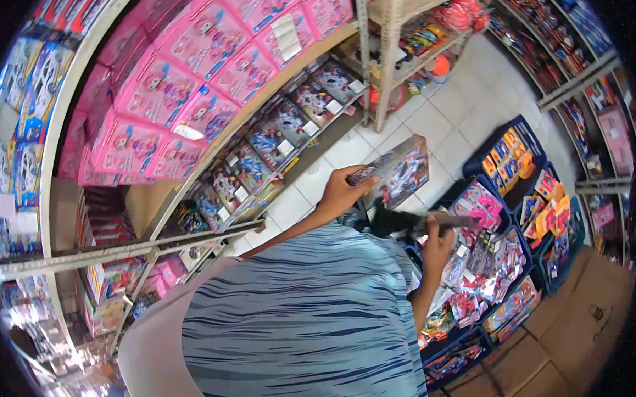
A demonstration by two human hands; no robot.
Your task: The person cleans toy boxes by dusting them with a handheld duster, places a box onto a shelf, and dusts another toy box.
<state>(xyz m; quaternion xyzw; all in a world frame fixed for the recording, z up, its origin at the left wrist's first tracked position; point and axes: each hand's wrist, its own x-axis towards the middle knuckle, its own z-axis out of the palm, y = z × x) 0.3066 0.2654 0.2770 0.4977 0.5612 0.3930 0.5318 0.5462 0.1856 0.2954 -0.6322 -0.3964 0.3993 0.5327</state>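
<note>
My left hand is closed on the near edge of a boxed toy, which is held tilted over the tiled floor with its dark, colourful printed face showing. In my right hand is a duster with a dark, bushy head; its greyish handle sticks out past my fingers to the right. The duster's head is close to the lower edge of the box, and I cannot tell whether they touch. Below and beyond my right hand, a dark blue crate holds many packaged toys.
Pink boxes are stacked on the left shelf, above a lower row of boxed toys. A metal shelf post stands ahead. Crates of orange packets sit at right, near brown cardboard. More shelves line the far right.
</note>
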